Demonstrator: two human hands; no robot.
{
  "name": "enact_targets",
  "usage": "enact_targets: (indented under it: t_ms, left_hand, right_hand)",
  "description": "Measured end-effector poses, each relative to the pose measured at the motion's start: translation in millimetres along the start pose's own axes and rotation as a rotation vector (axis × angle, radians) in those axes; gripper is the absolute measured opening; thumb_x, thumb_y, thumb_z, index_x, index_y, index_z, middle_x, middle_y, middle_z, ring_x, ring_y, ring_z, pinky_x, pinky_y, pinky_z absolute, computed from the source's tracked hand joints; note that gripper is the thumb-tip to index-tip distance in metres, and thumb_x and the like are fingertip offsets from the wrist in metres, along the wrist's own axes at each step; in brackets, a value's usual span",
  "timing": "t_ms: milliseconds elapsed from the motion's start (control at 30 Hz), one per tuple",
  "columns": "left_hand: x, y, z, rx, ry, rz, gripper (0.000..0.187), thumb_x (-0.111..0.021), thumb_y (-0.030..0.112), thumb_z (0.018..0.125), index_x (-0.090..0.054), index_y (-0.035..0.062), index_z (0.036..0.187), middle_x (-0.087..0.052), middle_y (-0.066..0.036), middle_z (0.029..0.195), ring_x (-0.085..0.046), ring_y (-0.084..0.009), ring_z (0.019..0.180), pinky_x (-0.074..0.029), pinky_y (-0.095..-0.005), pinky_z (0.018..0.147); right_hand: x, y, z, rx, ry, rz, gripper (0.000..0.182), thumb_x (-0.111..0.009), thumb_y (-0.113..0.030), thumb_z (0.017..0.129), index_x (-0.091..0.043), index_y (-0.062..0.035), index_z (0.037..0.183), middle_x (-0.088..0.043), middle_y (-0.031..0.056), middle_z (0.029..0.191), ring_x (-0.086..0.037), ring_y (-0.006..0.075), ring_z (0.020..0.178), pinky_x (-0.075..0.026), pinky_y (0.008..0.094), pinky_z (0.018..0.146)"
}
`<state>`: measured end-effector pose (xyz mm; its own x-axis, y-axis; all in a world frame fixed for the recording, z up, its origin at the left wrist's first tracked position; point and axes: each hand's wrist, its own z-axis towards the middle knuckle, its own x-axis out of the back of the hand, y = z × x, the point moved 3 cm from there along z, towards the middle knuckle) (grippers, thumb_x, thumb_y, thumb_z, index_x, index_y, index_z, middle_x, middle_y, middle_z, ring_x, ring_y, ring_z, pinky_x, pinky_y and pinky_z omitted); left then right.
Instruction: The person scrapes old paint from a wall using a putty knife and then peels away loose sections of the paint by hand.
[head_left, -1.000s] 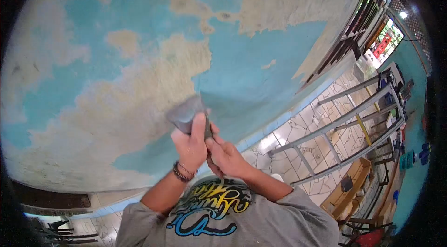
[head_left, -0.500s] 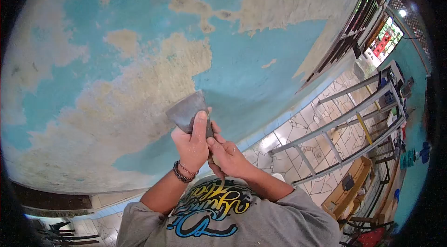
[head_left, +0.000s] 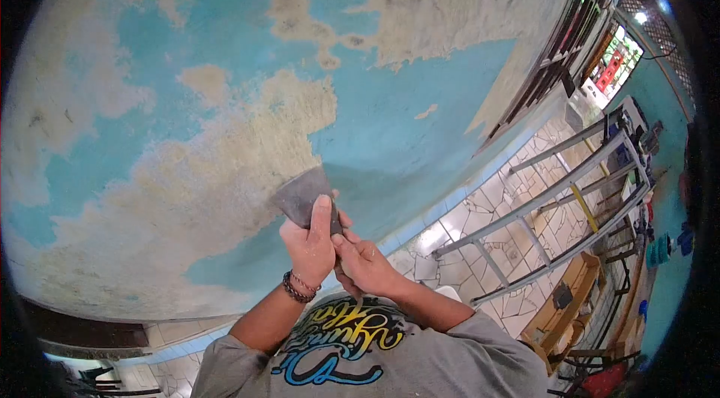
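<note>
A wide grey scraper [head_left: 301,194] lies with its blade against the wall [head_left: 420,90], at the border between blue paint and a bare beige patch. My left hand [head_left: 310,249] is closed round the scraper near the base of its blade, with the thumb laid along the metal. Just to the right, my right hand [head_left: 366,264] wraps the dark handle [head_left: 336,225], the lower part of which the fingers hide. Both hands touch each other on the tool. Ragged islands of blue paint and bare plaster surround the blade.
An aluminium ladder [head_left: 517,210] leans across the right side over a cracked-tile floor [head_left: 465,218]. Past it are a wooden box [head_left: 562,304] and cluttered items along a teal wall [head_left: 664,173]. A barred window [head_left: 562,45] borders the wall at upper right.
The scraper and both hands have slid slightly down the wall, toward my body. The view has shifted a little. Both hands keep their hold.
</note>
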<state>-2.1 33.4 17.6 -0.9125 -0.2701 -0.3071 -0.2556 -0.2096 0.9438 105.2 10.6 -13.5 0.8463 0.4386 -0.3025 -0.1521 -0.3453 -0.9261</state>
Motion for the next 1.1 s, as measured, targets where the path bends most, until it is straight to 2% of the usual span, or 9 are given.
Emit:
enact_targets:
  t_ms: [33,100,167,233,300,433,600,667,1100]
  left_hand:
    - [-2.4,9.4,0.0,0.023,-0.001,-0.014,0.031,-0.058,0.022,0.1,-0.065,-0.0069,0.105,-0.065,-0.008,0.071,-0.06,-0.0128,0.055,-0.048,-0.0266,0.051]
    - [-5.1,16.0,-2.3,0.072,0.0,-0.041,0.03,-0.057,0.022,0.1,-0.065,-0.007,0.104,-0.065,-0.008,0.071,-0.06,-0.0123,0.056,-0.048,-0.0264,0.051]
    - [-6.5,19.5,-1.7,0.101,-0.007,-0.063,0.03,-0.057,0.021,0.1,-0.065,-0.007,0.103,-0.065,-0.008,0.071,-0.06,-0.0118,0.056,-0.048,-0.0262,0.051]
    - [-2.5,7.4,-3.1,0.039,-0.007,-0.001,0.03,-0.057,0.022,0.1,-0.065,-0.0068,0.104,-0.065,-0.008,0.071,-0.06,-0.0123,0.056,-0.048,-0.0262,0.051]
    - [-2.7,5.8,-0.4,-0.002,-0.005,0.034,0.03,-0.057,0.022,0.1,-0.065,-0.0065,0.104,-0.065,-0.009,0.071,-0.06,-0.0128,0.055,-0.047,-0.0261,0.05]
    - [-8.3,19.0,-1.1,0.106,0.0,-0.029,0.029,-0.056,0.021,0.1,-0.065,-0.0061,0.104,-0.064,-0.008,0.071,-0.06,-0.0128,0.055,-0.047,-0.0262,0.05]
    - [-4.9,12.3,-0.4,-0.021,-0.014,0.004,0.031,-0.058,0.024,0.1,-0.065,-0.006,0.105,-0.064,-0.009,0.071,-0.061,-0.0136,0.055,-0.047,-0.0262,0.05]
    - [-6.7,18.3,3.1,0.034,-0.022,-0.021,0.032,-0.057,0.025,0.1,-0.064,-0.0056,0.106,-0.063,-0.009,0.07,-0.061,-0.0154,0.052,-0.048,-0.0275,0.047]
    - [-8.4,22.8,-1.3,0.033,-0.014,-0.04,0.032,-0.058,0.025,0.1,-0.065,-0.0062,0.107,-0.064,-0.009,0.07,-0.061,-0.0131,0.054,-0.045,-0.0251,0.047]
  right_hand:
    - [-4.3,-7.7,-1.5,0.017,-0.019,0.016,0.038,-0.038,-0.037,0.107,-0.055,-0.0024,0.105,-0.047,-0.0012,0.054,-0.039,0.0077,0.036,-0.031,0.0256,0.034]
    - [4.3,5.2,11.2,0.075,-0.064,-0.072,0.038,-0.039,-0.037,0.106,-0.051,-0.0026,0.115,-0.047,-0.0016,0.056,-0.039,0.0074,0.037,-0.032,0.0253,0.034]
    - [6.3,10.5,10.5,0.081,-0.072,-0.077,0.038,-0.039,-0.037,0.106,-0.052,-0.0025,0.114,-0.047,-0.0018,0.056,-0.04,0.0076,0.037,-0.032,0.0252,0.034]
    - [0.5,-1.9,-0.7,0.04,-0.039,-0.004,0.041,-0.038,-0.038,0.106,-0.057,-0.0021,0.101,-0.046,-0.0016,0.054,-0.04,0.0082,0.037,-0.033,0.0253,0.034]
    - [-2.9,-15.7,-1.5,0.034,-0.021,-0.007,0.041,-0.038,-0.038,0.107,-0.056,-0.0018,0.099,-0.045,-0.0016,0.054,-0.04,0.0084,0.036,-0.032,0.0257,0.033]
    - [3.7,-4.4,3.6,0.072,-0.056,-0.086,0.044,-0.038,-0.039,0.107,-0.057,-0.0014,0.092,-0.044,-0.0015,0.052,-0.041,0.0091,0.036,-0.032,0.0257,0.033]
    - [-6.1,-24.1,-2.9,0.068,-0.014,-0.026,0.05,-0.038,-0.039,0.107,-0.055,-0.0027,0.077,-0.043,-0.0009,0.05,-0.041,0.0096,0.035,-0.033,0.026,0.033]
    - [-6.8,-22.3,-2.6,0.054,-0.016,-0.032,0.051,-0.038,-0.038,0.107,-0.055,-0.0029,0.075,-0.044,-0.0005,0.051,-0.041,0.0094,0.035,-0.033,0.0261,0.033]
    - [0.8,-10.5,0.5,0.076,-0.09,-0.096,0.046,-0.037,-0.036,0.107,-0.057,0.0026,0.093,-0.047,0.0015,0.055,-0.042,0.0088,0.036,-0.035,0.0267,0.033]
